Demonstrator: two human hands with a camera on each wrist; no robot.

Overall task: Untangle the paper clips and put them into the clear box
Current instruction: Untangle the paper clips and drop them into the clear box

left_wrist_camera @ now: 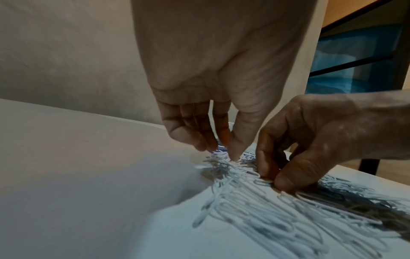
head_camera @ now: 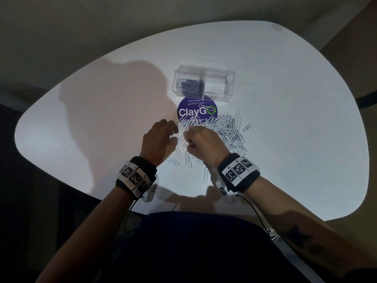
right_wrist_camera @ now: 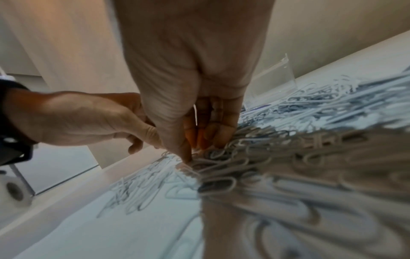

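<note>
A tangled pile of silver paper clips [head_camera: 222, 129] lies on the white table [head_camera: 98, 123], partly over a purple round sticker [head_camera: 195, 110]. Behind it stands the clear box [head_camera: 204, 84], with clips in its left compartment and the right one nearly bare. My left hand [head_camera: 175, 132] reaches into the pile's left edge, where the thumb and forefinger [left_wrist_camera: 234, 154] pinch at clips. Close beside it, my right hand [head_camera: 186, 140] pinches clips between thumb and fingers [left_wrist_camera: 286, 182]. From the right wrist, my right hand [right_wrist_camera: 191, 152] digs into the pile [right_wrist_camera: 288, 140]; the box [right_wrist_camera: 275, 82] stands behind.
Loose single clips [head_camera: 183, 160] are scattered on the table in front of my hands, one long clip [head_camera: 206, 175] near the right wrist. A stray clip [head_camera: 246, 128] lies right of the pile. Wristbands with cables sit on both wrists. The table's near edge is against my lap.
</note>
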